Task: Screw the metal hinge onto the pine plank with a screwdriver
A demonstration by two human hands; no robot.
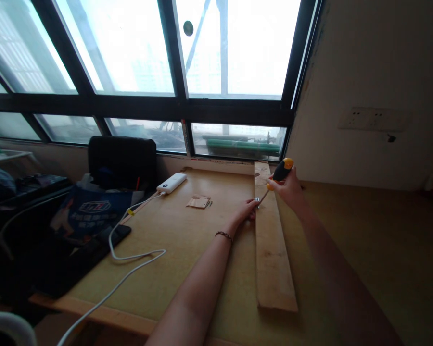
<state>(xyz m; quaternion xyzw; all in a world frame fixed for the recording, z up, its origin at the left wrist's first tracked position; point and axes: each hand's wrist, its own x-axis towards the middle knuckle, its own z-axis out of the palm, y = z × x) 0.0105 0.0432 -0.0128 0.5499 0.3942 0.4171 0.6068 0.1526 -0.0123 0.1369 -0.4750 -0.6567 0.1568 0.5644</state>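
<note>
A long wooden board (pixel 274 259) lies lengthwise on the table, its far end near the window. My right hand (pixel 287 186) is wrapped round the black and yellow handle of a screwdriver (pixel 283 170), which is tilted with its shaft pointing down and left. The shaft's tip meets a small shiny metal piece (pixel 257 202) at the board's left edge. My left hand (pixel 246 211) pinches that metal piece against the edge; its exact kind is too small to tell. A bracelet circles my left wrist.
On the yellowish table (pixel 187 240) lie a flat cardboard piece (pixel 198 201) with small bits beside it and a white power bank (pixel 171 183). Its white cable (pixel 137 258) runs over the left edge. A black chair (pixel 122 161) and a blue bag (pixel 94 206) stand left.
</note>
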